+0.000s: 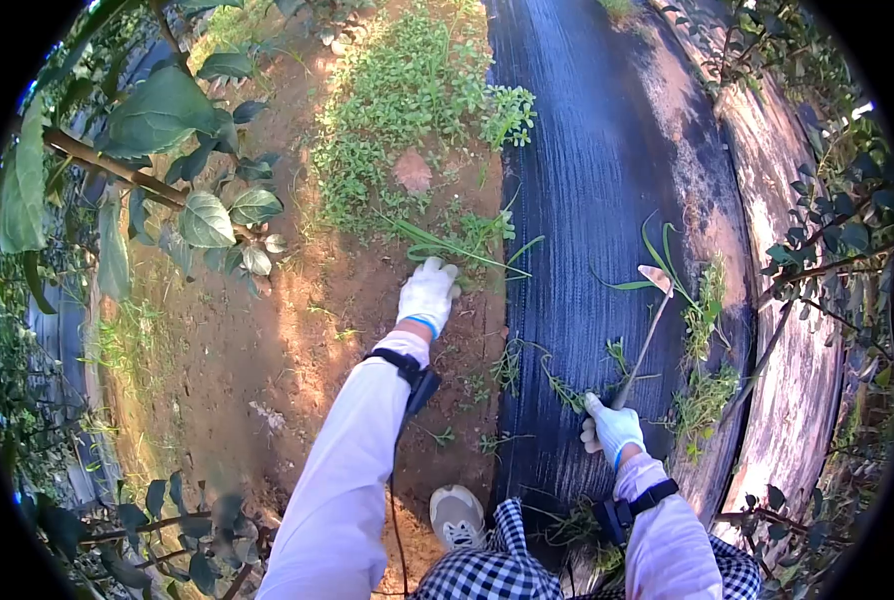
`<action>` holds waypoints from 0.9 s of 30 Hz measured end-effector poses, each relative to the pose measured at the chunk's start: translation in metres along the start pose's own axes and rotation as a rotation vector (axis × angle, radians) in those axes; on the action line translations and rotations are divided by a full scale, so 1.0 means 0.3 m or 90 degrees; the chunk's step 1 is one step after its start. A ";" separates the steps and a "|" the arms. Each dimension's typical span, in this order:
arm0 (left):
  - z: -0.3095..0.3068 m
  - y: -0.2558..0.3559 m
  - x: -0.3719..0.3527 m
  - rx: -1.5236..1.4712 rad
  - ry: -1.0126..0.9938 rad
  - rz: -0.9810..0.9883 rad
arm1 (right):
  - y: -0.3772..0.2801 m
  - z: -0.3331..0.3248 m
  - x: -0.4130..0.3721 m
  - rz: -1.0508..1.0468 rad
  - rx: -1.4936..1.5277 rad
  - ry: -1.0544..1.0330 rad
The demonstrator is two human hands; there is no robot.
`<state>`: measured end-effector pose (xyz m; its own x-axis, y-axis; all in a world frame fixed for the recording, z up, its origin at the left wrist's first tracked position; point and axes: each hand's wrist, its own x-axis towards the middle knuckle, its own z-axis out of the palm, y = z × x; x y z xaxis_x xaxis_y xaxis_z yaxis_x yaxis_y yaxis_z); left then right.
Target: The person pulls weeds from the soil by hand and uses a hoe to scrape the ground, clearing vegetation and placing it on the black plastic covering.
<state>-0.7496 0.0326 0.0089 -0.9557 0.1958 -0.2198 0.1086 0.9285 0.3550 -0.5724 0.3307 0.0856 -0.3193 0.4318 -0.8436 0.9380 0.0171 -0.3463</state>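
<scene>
My left hand (429,295), in a white glove, is over the brown soil, its fingers closed at the lower edge of some long green grass blades (447,248). Whether the fingers grip the blades is too small to tell. My right hand (613,428), also gloved, is wrapped round the handle of a thin hand tool (651,335) over the black plastic sheet (567,180). The tool points up and away, its small pale blade (656,279) beside a grassy weed (664,250). Pulled-looking green stems lie on the sheet near my right hand.
A patch of low green weeds (397,110) with a dry brown leaf (413,172) grows ahead. A leafy branch (132,177) juts in from the left. Pale weathered sheeting (782,300) and more branches are on the right. A shoe (458,517) stands on the soil below.
</scene>
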 end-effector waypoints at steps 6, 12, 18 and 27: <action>0.009 -0.090 0.029 -0.361 0.219 -0.145 | -0.009 0.015 -0.003 0.012 -0.023 0.025; 0.047 -0.037 0.167 0.019 0.048 -0.021 | -0.014 0.011 -0.012 0.012 -0.012 0.016; 0.000 -0.079 0.085 -0.324 0.105 -0.065 | -0.033 0.012 -0.012 0.020 -0.002 0.020; 0.145 -0.030 0.114 -0.591 0.210 -0.035 | -0.039 0.021 -0.030 0.025 -0.022 0.049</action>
<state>-0.7713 0.0447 -0.0413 -0.9967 -0.0691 -0.0425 -0.0608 0.2896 0.9552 -0.5814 0.3208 0.0946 -0.2715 0.5013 -0.8216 0.9543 0.0291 -0.2976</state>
